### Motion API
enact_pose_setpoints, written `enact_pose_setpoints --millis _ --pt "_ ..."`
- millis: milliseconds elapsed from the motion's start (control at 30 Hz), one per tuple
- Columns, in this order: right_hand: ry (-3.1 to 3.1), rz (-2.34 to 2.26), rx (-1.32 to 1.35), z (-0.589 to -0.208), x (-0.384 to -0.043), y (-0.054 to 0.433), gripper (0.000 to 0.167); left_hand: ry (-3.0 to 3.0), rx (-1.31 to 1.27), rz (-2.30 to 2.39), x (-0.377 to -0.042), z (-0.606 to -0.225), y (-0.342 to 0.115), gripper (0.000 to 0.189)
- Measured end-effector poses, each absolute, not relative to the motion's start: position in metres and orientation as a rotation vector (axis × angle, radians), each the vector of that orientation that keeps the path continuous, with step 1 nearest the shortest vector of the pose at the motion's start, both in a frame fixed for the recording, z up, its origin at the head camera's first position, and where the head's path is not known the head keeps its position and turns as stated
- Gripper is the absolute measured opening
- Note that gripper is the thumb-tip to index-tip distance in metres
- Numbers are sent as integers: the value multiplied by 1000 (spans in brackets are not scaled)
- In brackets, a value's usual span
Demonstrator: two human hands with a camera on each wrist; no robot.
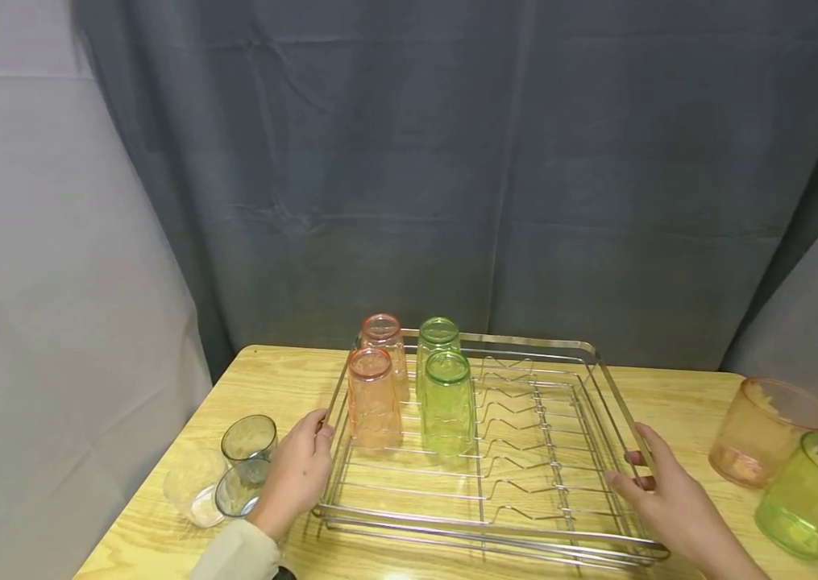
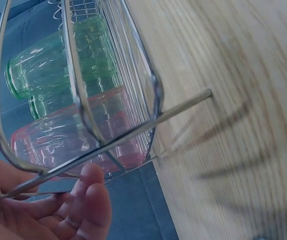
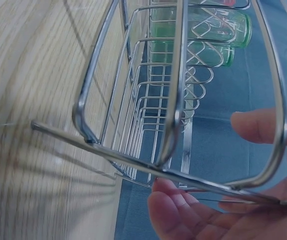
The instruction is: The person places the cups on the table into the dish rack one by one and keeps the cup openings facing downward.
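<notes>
A silver wire dish rack [image 1: 481, 515] stands on the wooden table. My left hand [image 1: 301, 467] grips its left side rail; in the left wrist view the curled fingers [image 2: 94, 200] come up under the wire. On the opposite side my right hand [image 1: 677, 491] holds the right rail, thumb inside and fingers [image 3: 168, 205] beneath the wires. Bottoms up in the rack's left half stand two orange tumblers, the front one [image 1: 374, 403] and the rear one [image 1: 384, 329]. Beside them are two green tumblers, one in front [image 1: 448, 407] and one behind [image 1: 439, 332].
Left of the rack, close to my left hand, are a grey-tinted glass [image 1: 247, 439], a bluish glass [image 1: 240, 487] and a clear glass [image 1: 198, 483]. Right of it stand a large orange cup [image 1: 764, 435] and a large green cup [image 1: 807, 499]. A dark curtain [image 1: 409, 177] hangs behind the table.
</notes>
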State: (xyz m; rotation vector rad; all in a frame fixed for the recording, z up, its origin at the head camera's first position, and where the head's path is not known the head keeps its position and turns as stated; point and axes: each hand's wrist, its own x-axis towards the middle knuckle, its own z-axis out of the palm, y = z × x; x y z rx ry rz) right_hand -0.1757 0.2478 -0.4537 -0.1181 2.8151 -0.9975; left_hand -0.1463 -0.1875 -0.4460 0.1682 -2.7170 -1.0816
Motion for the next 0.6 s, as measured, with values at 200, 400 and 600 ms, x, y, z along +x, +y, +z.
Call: enact_pose_setpoints --millis 200,400,600 --pt "2820 -990 -143 -454 -175 248 97 -2713 176 -1092 -148 -448 -188 42" --pt "2819 -970 -149 -453 -176 248 98 -2702 177 -1084 -149 -449 -188 42" --pt "2859 -909 -193 -448 -177 249 96 -2698 177 -1098 -148 -449 -189 42"
